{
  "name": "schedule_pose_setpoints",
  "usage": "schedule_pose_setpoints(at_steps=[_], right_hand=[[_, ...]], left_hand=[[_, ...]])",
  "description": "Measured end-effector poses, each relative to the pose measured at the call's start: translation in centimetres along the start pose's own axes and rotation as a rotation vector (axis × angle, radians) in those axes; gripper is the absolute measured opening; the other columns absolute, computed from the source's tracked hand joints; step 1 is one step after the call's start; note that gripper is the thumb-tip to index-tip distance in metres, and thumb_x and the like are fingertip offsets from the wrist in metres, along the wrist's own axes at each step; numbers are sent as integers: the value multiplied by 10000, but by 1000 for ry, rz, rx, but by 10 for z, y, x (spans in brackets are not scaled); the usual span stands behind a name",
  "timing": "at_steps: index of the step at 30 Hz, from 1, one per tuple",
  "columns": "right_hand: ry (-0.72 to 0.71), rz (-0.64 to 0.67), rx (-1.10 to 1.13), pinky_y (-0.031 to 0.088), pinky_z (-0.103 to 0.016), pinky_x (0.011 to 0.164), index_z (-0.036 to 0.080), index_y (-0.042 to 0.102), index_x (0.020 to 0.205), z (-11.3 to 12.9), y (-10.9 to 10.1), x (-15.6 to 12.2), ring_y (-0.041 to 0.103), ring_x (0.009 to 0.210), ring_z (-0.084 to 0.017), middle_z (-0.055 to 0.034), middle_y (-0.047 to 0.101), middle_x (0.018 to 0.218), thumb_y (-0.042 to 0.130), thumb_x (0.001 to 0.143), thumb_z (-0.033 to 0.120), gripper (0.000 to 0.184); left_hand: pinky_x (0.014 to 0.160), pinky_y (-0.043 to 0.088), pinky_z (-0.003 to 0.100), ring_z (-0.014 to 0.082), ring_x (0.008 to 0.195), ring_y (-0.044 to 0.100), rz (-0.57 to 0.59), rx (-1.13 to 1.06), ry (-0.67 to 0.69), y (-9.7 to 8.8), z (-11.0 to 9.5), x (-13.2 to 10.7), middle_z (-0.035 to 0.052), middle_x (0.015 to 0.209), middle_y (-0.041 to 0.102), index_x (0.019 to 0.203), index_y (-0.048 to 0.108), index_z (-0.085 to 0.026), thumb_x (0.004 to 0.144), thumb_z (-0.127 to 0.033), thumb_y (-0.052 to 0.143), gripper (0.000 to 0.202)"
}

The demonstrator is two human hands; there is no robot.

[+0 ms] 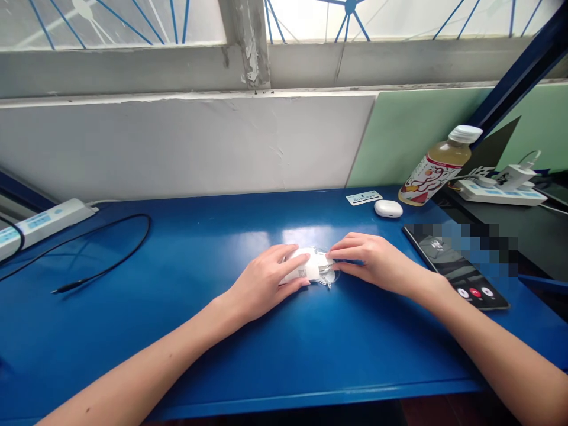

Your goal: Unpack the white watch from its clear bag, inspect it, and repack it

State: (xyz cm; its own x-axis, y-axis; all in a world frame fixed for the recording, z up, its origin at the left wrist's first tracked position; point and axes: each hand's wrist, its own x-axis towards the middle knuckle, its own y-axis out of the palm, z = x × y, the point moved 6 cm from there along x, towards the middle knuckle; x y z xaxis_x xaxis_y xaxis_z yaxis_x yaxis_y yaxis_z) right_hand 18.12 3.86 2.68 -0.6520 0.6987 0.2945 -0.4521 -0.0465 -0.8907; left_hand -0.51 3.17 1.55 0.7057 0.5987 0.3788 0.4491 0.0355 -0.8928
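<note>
My left hand (261, 281) is closed around a small white packet (303, 269) with a square printed code on its side, resting on the blue table (239, 373). A coiled white cable (327, 274) with some clear plastic around it sits at the packet's right end. There my right hand (370, 260) has its thumb and fingers pinched on the cable coil. The fingers partly cover both things, so I cannot make out how the cable and packet join.
A black cable (106, 273) and a white power strip (48, 225) lie at the left. On the right are a phone (448, 266), a white earbud case (388, 208), a small card (364, 197), a drink bottle (437, 168) and another power strip (501, 194).
</note>
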Motion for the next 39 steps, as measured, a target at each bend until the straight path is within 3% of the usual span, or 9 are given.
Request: schedule_pose_setpoints(at_steps=[6, 12, 18, 23, 27, 31, 34, 37, 39], right_hand=[[8, -32, -6, 569, -380, 770, 242, 752, 1064, 6, 7, 3, 682, 895, -235, -74, 766, 1029, 605, 935, 261, 196], [54, 1, -18, 527, -523, 978, 249, 775, 999, 4, -10, -4, 547, 1264, -329, -98, 682, 1269, 610, 915, 270, 186], [53, 171, 42, 416, -545, 1110, 153, 637, 1276, 22, 4, -8, 301, 1465, -343, -168, 445, 1527, 571, 937, 350, 398], [47, 213, 116, 344, -536, 1152, 116, 650, 1199, 32, 12, -8, 144, 1505, -357, -201, 201, 1628, 596, 902, 513, 499], [65, 248, 121, 317, -566, 1151, 123, 602, 1309, 25, 13, -10, 98, 1507, -374, -201, 147, 1637, 619, 857, 594, 653], [102, 284, 91, 313, -576, 1150, 157, 545, 1401, 14, 9, -12, 125, 1504, -378, -176, 204, 1631, 607, 858, 610, 710], [151, 208, 53, 350, -528, 1149, 169, 564, 1380, 5, -1, -10, 231, 1491, -339, -147, 344, 1590, 561, 912, 552, 604], [183, 79, -17, 394, -492, 1129, 161, 660, 1243, 0, -12, -8, 361, 1438, -316, -140, 494, 1491, 527, 953, 460, 437], [173, 59, -26, 432, -473, 1096, 188, 730, 1087, 2, -13, -7, 440, 1382, -308, -121, 592, 1392, 520, 962, 426, 341]], left_hand=[[909, 571, 458, 298, 1148, 640, -28, 7, 7, -1, 0, 0, 166, 1266, 651, 1258, 637, -193, 924, -322, 661, 360], [906, 572, 470, 310, 1161, 634, -7, 18, -8, -1, -1, 0, 169, 1284, 648, 1274, 630, -193, 928, -322, 652, 369], [928, 561, 463, 306, 1146, 640, -32, 18, -3, -1, -1, -1, 170, 1270, 654, 1260, 630, -164, 931, -320, 649, 365], [984, 538, 468, 300, 1166, 640, -77, 2, -17, 1, 2, -2, 157, 1282, 657, 1238, 615, -142, 940, -361, 631, 371], [981, 541, 468, 308, 1187, 627, -47, -9, -9, 2, 3, -2, 167, 1307, 642, 1257, 610, -138, 951, -374, 610, 386], [1037, 493, 497, 323, 1255, 576, 52, -3, -22, 4, 1, -2, 182, 1366, 596, 1320, 571, -120, 977, -368, 565, 423], [1117, 398, 537, 326, 1359, 474, 138, 15, -42, 6, -1, -3, 176, 1441, 532, 1395, 507, -117, 1020, -354, 464, 446], [1154, 335, 553, 325, 1414, 396, 197, 36, -54, 7, -1, -5, 157, 1477, 498, 1432, 472, -117, 1044, -295, 369, 439], [1167, 324, 533, 312, 1425, 382, 217, 39, -55, 7, -1, -5, 153, 1491, 483, 1444, 458, -114, 1049, -269, 336, 441]])
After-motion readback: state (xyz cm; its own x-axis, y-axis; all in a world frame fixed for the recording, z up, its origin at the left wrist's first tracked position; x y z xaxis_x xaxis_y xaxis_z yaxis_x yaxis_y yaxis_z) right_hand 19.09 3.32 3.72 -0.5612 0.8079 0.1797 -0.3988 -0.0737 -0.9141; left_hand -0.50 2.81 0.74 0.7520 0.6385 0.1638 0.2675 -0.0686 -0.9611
